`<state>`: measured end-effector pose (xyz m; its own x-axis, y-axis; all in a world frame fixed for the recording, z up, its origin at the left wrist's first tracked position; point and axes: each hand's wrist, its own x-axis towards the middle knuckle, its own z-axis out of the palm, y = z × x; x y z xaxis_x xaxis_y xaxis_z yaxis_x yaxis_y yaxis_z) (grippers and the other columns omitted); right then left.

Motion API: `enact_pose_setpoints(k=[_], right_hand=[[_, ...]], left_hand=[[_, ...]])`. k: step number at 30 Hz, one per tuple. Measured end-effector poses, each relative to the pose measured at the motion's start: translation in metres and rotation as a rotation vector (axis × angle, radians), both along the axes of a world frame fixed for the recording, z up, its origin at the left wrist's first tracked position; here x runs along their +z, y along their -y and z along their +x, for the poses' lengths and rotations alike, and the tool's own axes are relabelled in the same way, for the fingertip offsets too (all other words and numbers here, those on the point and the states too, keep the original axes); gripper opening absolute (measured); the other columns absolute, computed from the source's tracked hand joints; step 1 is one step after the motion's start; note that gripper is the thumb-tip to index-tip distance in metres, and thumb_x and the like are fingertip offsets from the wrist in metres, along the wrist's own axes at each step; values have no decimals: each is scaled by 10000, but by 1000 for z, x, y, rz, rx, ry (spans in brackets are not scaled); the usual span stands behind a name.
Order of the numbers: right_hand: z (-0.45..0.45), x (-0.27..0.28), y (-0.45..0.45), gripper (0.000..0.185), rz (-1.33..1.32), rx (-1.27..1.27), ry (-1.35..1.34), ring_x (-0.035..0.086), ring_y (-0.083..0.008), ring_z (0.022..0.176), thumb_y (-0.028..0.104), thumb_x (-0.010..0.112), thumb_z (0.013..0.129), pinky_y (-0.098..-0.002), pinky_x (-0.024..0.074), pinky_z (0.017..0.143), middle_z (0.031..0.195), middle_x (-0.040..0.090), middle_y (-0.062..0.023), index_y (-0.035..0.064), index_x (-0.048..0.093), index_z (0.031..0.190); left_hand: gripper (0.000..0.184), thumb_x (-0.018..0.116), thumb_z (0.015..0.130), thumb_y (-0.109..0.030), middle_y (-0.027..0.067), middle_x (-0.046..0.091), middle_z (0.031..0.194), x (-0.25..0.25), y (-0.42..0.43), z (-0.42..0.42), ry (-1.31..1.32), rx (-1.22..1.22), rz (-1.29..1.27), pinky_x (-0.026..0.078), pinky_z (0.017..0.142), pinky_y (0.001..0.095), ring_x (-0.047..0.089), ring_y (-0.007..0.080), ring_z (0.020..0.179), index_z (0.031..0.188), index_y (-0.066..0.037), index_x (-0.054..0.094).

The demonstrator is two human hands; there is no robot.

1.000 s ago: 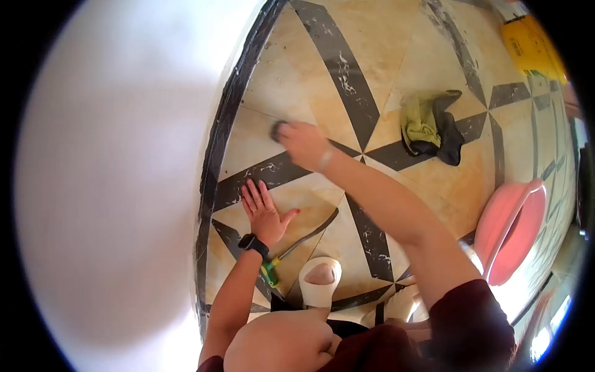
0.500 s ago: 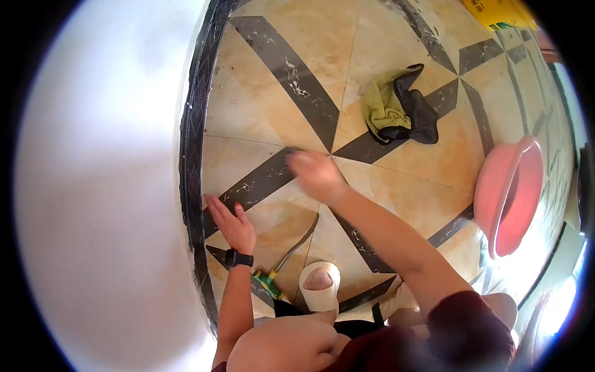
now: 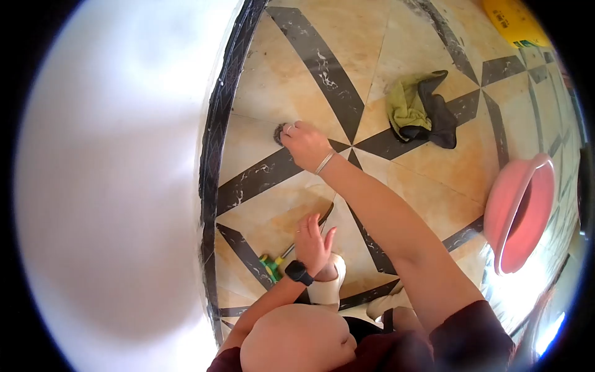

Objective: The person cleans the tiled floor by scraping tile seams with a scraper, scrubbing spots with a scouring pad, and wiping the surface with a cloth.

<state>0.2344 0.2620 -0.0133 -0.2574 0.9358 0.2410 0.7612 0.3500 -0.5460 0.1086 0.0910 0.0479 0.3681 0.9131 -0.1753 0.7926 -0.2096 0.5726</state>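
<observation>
My right hand (image 3: 306, 147) is closed on a small dark grey scouring pad (image 3: 279, 134), which touches the tiled floor (image 3: 409, 186) near the dark border strip. My left hand (image 3: 313, 245), with a black watch at its wrist, is raised over the floor in front of my foot, fingers extended and holding nothing. Partly behind it lies a tool with a green and yellow handle (image 3: 270, 268) and a dark curved end (image 3: 327, 214). A crumpled yellow-green and black cloth (image 3: 425, 111) rests on the floor to the right of my right hand.
A pink basin (image 3: 505, 214) stands at the right. At the upper right is a yellow container (image 3: 515, 23). The white wall (image 3: 124, 186) fills the left side, edged by a dark strip (image 3: 214, 149). My light slipper (image 3: 328, 288) is near the bottom.
My left hand has lifted off the floor beside the wall and moved right, towards my foot. My right hand has shifted with the scouring pad over the tiles. The view has swung too.
</observation>
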Motion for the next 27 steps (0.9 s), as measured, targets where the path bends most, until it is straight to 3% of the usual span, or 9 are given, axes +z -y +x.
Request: enact_pose_setpoints(k=[3,6,8,12,15,17,19,22,27], right_hand=[[25,2,49,269,54,-83,60,577,-251,798,71,599,664,-336,485,693,906,585,-60,77,617,932],[88,14,155,273,25,-300,104,570,-264,845,78,600,665,-365,488,727,955,601,-97,45,626,934],[126,14,226,245,-71,-410,191,559,-281,865,158,644,714,-376,474,743,948,583,-126,27,624,919],[123,103,235,314,-211,-504,385,512,-321,961,257,704,712,-431,425,823,1054,539,-163,43,631,929],[80,123,207,393,-183,-482,-63,498,-344,1015,314,691,742,-437,407,863,1134,517,-183,50,607,1020],[41,110,190,423,-388,-294,-533,547,-284,986,307,586,860,-376,426,863,1114,548,-184,19,511,1161],[-3,98,171,413,-752,-202,-1148,589,-220,848,371,490,915,-348,472,737,976,590,-148,-11,544,1061],[-21,86,173,471,-1218,-220,-1295,577,-146,652,425,409,937,-295,462,544,789,577,-98,-21,560,958],[-25,72,200,497,-1314,-505,-1210,472,-132,402,452,348,947,-278,358,357,523,462,-50,27,484,729]], left_hand=[[227,526,864,-179,191,531,960,-18,11,-38,-294,-155,-59,413,773,480,516,372,885,995,1,485],[158,492,883,-162,186,536,892,-22,10,-50,-217,-17,-174,425,675,459,532,373,808,936,-13,490],[158,457,904,-158,200,544,796,1,-13,-49,-2,3,148,423,589,444,535,399,712,917,-10,510],[244,385,954,-211,91,426,577,87,-67,-30,177,80,266,357,465,333,452,226,505,803,-35,462],[305,356,975,-301,12,376,571,116,-97,-18,652,215,-71,282,431,254,353,110,483,784,-73,428],[331,351,975,-359,-23,362,583,113,-112,-1,982,357,-385,245,426,225,306,75,481,794,-91,420],[353,359,966,-410,-38,348,592,91,-121,16,1181,505,-698,230,425,213,279,62,480,820,-96,428],[355,372,963,-413,-42,342,602,43,-110,25,1146,641,-913,234,422,209,272,55,488,854,-86,457],[331,377,965,-395,-51,323,601,-15,-76,19,1163,751,-1096,227,414,208,274,57,487,865,-92,465]])
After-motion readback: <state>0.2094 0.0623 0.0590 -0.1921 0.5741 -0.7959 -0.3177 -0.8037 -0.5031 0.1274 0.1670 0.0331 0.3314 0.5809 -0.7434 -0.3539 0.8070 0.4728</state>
